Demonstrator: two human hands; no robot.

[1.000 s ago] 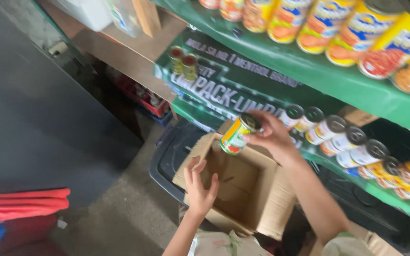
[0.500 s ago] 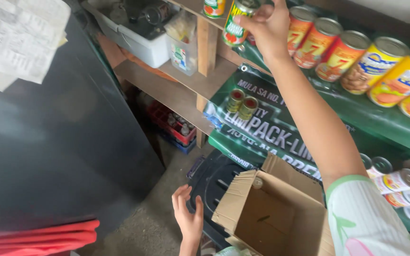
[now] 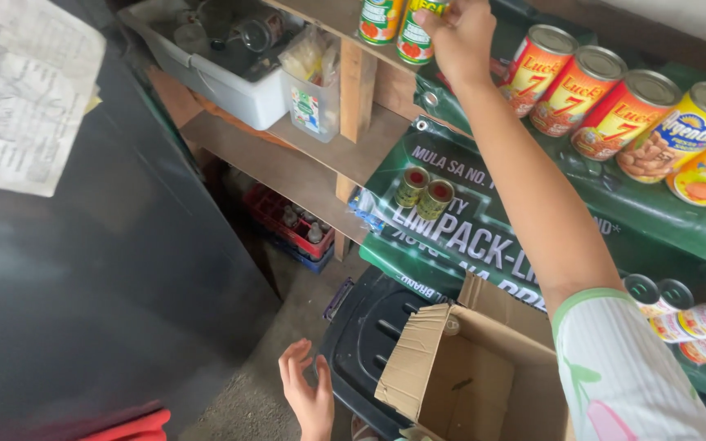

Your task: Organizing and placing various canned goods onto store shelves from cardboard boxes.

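Right hand (image 3: 461, 34) raised to the top shelf (image 3: 332, 18), fingers (image 3: 431, 18) curled around a green-labelled can (image 3: 415, 33), held upright at the shelf's front edge. Just left of it, touching or nearly so, a second green-labelled can (image 3: 380, 20). To the right, on a green tarp-covered shelf (image 3: 655, 208), a row of red-labelled cans (image 3: 578, 90), then yellow-labelled cans (image 3: 692, 139).

Left hand (image 3: 308, 396) low and near, fingers loosely spread, palm open, holding nothing, just left of an open cardboard box (image 3: 467, 376). Box resting on a dark plastic bin (image 3: 361, 339).

Farther out: two small gold cans with red tops (image 3: 423, 192) side by side on a lower tarp-covered shelf. White tub (image 3: 230, 86) of odds and ends on a wooden shelf, far left. Red crate (image 3: 288, 229) of bottles on the floor beneath. Papers (image 3: 18, 90) at upper left.
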